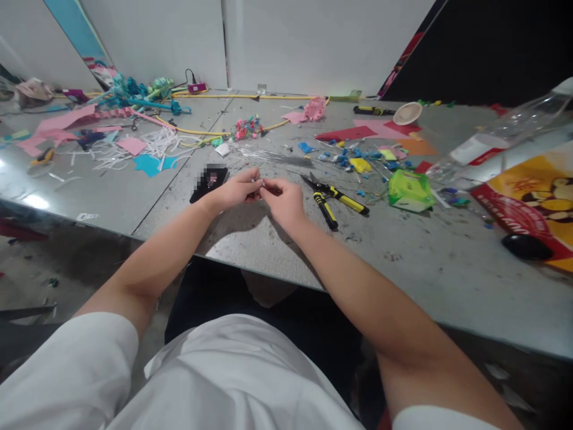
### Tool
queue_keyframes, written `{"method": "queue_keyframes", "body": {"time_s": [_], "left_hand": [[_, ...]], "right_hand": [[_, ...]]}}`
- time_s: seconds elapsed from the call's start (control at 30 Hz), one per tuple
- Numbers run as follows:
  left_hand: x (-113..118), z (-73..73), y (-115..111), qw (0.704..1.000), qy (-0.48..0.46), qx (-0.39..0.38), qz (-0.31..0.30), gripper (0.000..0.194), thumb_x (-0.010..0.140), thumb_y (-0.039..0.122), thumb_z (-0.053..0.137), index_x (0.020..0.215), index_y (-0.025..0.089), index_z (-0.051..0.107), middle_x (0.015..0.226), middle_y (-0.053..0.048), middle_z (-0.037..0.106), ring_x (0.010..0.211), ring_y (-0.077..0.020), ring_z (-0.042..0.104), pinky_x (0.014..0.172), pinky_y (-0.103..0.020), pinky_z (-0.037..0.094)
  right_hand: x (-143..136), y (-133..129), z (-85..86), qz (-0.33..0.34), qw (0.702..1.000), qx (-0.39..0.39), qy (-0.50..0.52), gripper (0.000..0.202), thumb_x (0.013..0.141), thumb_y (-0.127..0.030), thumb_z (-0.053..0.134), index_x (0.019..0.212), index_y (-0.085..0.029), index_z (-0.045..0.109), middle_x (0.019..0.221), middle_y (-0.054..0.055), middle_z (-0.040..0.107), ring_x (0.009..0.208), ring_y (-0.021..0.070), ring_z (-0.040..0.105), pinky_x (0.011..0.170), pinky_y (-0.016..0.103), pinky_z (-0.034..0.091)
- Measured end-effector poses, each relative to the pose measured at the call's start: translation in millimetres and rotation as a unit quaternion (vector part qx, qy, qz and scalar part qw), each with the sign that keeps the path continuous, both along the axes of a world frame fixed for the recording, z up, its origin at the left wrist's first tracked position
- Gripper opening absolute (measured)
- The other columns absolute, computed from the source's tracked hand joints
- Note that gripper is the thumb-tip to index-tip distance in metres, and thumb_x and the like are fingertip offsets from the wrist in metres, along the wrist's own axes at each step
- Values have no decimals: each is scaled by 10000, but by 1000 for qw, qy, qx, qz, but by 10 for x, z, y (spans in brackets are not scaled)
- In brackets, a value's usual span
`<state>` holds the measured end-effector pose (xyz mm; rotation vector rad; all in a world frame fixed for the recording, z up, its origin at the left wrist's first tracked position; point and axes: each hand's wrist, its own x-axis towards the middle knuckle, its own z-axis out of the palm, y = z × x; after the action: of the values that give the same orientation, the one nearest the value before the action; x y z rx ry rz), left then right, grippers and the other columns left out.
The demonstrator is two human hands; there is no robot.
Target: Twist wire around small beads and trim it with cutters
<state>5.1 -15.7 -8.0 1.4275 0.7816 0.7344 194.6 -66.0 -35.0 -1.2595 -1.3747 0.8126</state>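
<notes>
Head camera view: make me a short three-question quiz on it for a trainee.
1. Which tool lies on the table just right of the right hand?
2. True or false: the left hand is far apart from the right hand.
3. The small packet near the clear bottle is mainly: A) pink, B) green, C) black?

Key: 1. Shears with yellow-and-black handles. 2. False: they are close together. 3. B.

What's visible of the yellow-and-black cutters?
The cutters have dark, pointed, metallic-looking blades and two yellow-and-black handles, perhaps plastic or rubber. They lie open on the grey tabletop, blades toward the far left, handles spread toward the near right, just right of the right hand, ungripped.
</notes>
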Motion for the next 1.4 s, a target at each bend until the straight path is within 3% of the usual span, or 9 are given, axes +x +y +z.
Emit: {"method": "queue_keyframes", "body": {"time_s": [0.17, 0.3, 0.53, 0.73, 1.0, 1.27, 1.4], "left_hand": [[29, 27, -7, 1000, 18, 10, 22, 424, 1197, 274, 890, 936, 250, 557, 760, 31, 645, 607, -118, 579, 623, -234, 436], [48, 93, -35, 998, 55, -2, 26, 342, 1241, 202, 790, 953, 237, 610, 789, 10, 706, 640, -134, 644, 668, -249, 500], [26, 154, -54, 996, 87, -19, 12, 245, 1234, 145, 764, 1029, 223, 655, 821, 12, 760, 686, -139, 728, 736, -250, 573], [15, 125, -26, 997, 80, -8, 9, 238, 1268, 134, 720, 1043, 208, 693, 793, 14, 764, 686, -136, 767, 712, -234, 578], [37, 21, 65, 997, 81, 0, 18, 229, 1213, 211, 881, 1021, 180, 759, 822, -29, 808, 686, -162, 818, 699, -247, 597], [39, 62, 43, 996, 84, -22, 6, 206, 1267, 132, 727, 1069, 165, 775, 894, -52, 857, 711, -139, 825, 708, -219, 606], [33, 62, 28, 996, 74, -39, 11, 173, 1249, 160, 807, 1084, 173, 755, 924, -49, 867, 738, -138, 847, 720, -204, 613]], "right_hand": [[32, 12, 77, 3, 998, 13, -55, 176, 1013, -74, 916, 1066, -234, 968, 1176, 100, 979, 1101, 294, 881, 1095, 432, 691], [127, 28, 124, 5, 986, 50, -158, 185, 1021, -88, 899, 930, -246, 926, 1069, 105, 938, 1055, 304, 827, 1045, 431, 641], [169, 61, 113, 3, 976, 64, -208, 149, 1002, -150, 875, 897, -250, 909, 1018, 102, 925, 1009, 294, 797, 993, 422, 630], [157, 19, 140, 0, 976, 48, -213, 172, 1038, -164, 879, 882, -234, 902, 1032, 115, 915, 1032, 299, 799, 1013, 418, 606], [144, 59, 160, 0, 971, 29, -239, 209, 1060, -141, 883, 869, -227, 894, 1008, 103, 923, 1010, 287, 793, 979, 400, 578], [150, 75, 136, 0, 975, 47, -217, 207, 1076, -136, 864, 904, -235, 922, 1053, 123, 950, 1046, 302, 826, 1009, 410, 600], [176, 99, 95, -3, 974, 55, -220, 199, 1066, -188, 879, 882, -258, 907, 1025, 105, 949, 1039, 309, 820, 1007, 423, 614]]}}
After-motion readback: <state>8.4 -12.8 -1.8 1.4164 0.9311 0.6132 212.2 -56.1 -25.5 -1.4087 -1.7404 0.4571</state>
